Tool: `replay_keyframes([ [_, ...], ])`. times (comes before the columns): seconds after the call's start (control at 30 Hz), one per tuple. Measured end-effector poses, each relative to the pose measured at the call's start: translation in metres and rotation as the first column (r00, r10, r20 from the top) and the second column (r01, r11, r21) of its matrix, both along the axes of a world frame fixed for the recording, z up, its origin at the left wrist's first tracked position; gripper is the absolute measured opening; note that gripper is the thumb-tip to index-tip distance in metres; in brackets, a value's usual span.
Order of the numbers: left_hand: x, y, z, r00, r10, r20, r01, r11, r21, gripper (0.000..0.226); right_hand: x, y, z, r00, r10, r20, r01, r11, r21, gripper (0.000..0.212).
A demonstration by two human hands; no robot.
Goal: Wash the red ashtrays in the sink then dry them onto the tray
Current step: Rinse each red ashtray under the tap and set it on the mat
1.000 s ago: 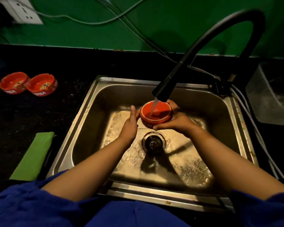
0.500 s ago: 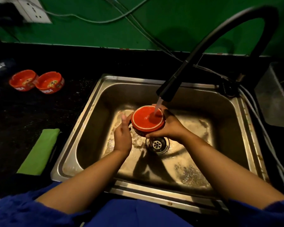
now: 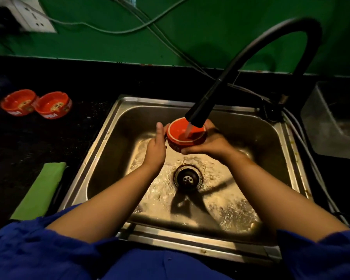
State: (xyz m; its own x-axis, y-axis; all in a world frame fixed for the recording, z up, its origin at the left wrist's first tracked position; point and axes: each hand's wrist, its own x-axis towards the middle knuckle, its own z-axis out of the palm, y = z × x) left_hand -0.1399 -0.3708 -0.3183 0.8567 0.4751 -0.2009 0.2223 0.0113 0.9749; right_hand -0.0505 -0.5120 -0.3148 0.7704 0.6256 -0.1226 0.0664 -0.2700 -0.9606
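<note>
Under the faucet spout, the right hand cups the red ashtray, its fingers curled round it. The left hand lies flat against the ashtray's side, thumb raised.

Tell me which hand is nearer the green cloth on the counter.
Left. The left hand is over the sink, nearer its left wall and the green cloth; the right hand grips the ashtray farther right.

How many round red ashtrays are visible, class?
3. The leftmost ashtray and neighbouring ashtray sit on the black counter beside the steel sink; the third ashtray is under the black tap, in the right hand, left hand touching. None seems hidden.
</note>
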Motion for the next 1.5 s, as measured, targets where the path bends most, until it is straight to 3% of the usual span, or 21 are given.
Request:
replay_keyframes([
  [0.07,-0.003,0.01,-0.001,0.999,0.044,0.005,-0.044,0.999,0.009,0.068,-0.007,0.014,0.0,1.0,-0.001,-0.018,0.002,1.0,0.016,0.096],
  [0.2,-0.018,0.019,-0.008,0.994,0.11,0.023,-0.111,0.994,0.02,0.052,-0.022,0.022,-0.001,0.999,0.019,-0.048,-0.018,1.0,0.026,0.076],
  [0.33,-0.031,0.011,-0.018,0.993,0.091,0.081,-0.095,0.994,0.058,0.041,-0.03,0.014,-0.005,0.996,0.032,-0.078,-0.033,0.999,-0.011,0.086],
  [0.47,-0.033,0.001,-0.012,0.987,-0.068,0.144,0.066,0.998,0.018,0.045,-0.03,-0.003,-0.004,0.956,0.067,-0.287,-0.046,0.996,0.079,0.066],
  [0.57,-0.023,-0.001,-0.002,0.974,-0.167,0.153,0.162,0.986,0.045,0.051,-0.028,-0.013,0.0,0.876,0.113,-0.469,-0.037,0.985,0.168,0.048],
  [0.77,-0.022,-0.007,-0.002,0.971,-0.222,0.086,0.218,0.975,0.048,0.039,-0.03,-0.009,-0.004,0.773,-0.048,-0.632,0.057,0.998,-0.006,0.065],
  [0.97,-0.04,0.001,-0.023,0.983,-0.181,-0.034,0.178,0.981,-0.078,0.028,-0.045,-0.003,-0.022,0.686,-0.105,-0.72,0.102,0.994,-0.048,0.059],
  [1.1,-0.058,0.006,-0.03,0.973,-0.148,-0.177,0.123,0.982,-0.142,0.032,-0.061,-0.006,-0.03,0.716,-0.039,-0.697,-0.004,0.998,-0.06,0.058],
  [1.23,-0.072,0.01,-0.029,0.966,-0.079,-0.244,0.047,0.99,-0.137,0.033,-0.082,-0.012,-0.031,0.821,0.091,-0.564,-0.102,0.995,0.013,0.052],
  [1.37,-0.082,0.018,-0.025,0.963,-0.024,-0.269,-0.009,0.993,-0.12,0.042,-0.1,-0.005,-0.045,0.975,0.128,-0.182,-0.14,0.989,-0.054,0.114],
  [1.5,-0.09,0.03,-0.013,0.966,0.062,-0.251,-0.088,0.992,-0.094,0.041,-0.109,0.024,-0.044,0.997,0.061,0.042,-0.06,0.998,-0.033,0.124],
])
